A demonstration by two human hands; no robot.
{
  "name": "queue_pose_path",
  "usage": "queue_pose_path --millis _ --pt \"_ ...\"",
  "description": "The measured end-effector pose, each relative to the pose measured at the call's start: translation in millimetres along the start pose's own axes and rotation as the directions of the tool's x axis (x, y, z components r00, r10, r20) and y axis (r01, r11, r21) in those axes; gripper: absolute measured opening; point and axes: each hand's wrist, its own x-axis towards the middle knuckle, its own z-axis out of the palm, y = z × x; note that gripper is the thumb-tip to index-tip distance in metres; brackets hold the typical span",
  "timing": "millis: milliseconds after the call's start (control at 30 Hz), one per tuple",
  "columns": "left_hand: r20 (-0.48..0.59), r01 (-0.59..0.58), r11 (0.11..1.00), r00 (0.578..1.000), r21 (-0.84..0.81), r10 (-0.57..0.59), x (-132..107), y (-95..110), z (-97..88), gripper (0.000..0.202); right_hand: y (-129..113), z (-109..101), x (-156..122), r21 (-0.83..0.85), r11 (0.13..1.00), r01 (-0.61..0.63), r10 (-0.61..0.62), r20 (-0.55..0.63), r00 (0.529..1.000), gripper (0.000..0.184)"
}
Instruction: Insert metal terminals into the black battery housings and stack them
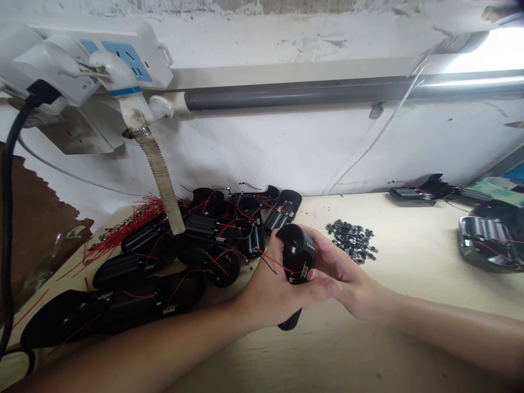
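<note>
Forearms (pixel 167 335) angled inward, the left hand (pixel 268 297) and right hand (pixel 350 281) curl close together.

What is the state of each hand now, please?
Left hand: closed around a black housing.
Right hand: holding the same housing, from its right side.

Past a pale worktop (pixel 417 245) I see a scuffed white wall (pixel 254 147), a grey pipe (pixel 286 97) running along it, and bright light (pixel 497 52) at upper right.

The held housing (pixel 293 252) looks glossy plastic, the bench (pixel 413 248) smooth wood, the ribbed hose (pixel 159 174) matt plastic, its clamp (pixel 139 132) shiny metal.
</note>
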Motion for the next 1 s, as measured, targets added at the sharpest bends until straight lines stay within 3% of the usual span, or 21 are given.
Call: queue_pose_path --millis 167,567,833,1000 --pt "-0.047 0.042 0.995 0.998 0.086 -0.038 -2 2 0.5 0.046 1 1 -2 0.004 1.000 -0.010 0.010 -0.005 1.000 0.060" --pt "0.001 0.012 1.000 1.000 0.005 -0.012 -3 0 3.0 0.048 1 7 -4 -0.039 0.999 0.016 -0.017 -0.034 0.999 0.057" --pt "-0.102 -0.005 0.998 0.995 0.064 0.012 -8 -5 2.8 0.057 9 -14 6 0.005 0.998 -0.061 0.061 0.044 0.997 0.073" --pt "-0.181 -0.066 0.987 0.979 0.147 0.093 -8 -9 -0.2 0.069 11 -16 8 0.155 0.979 -0.135 0.150 -0.090 0.984 0.065"
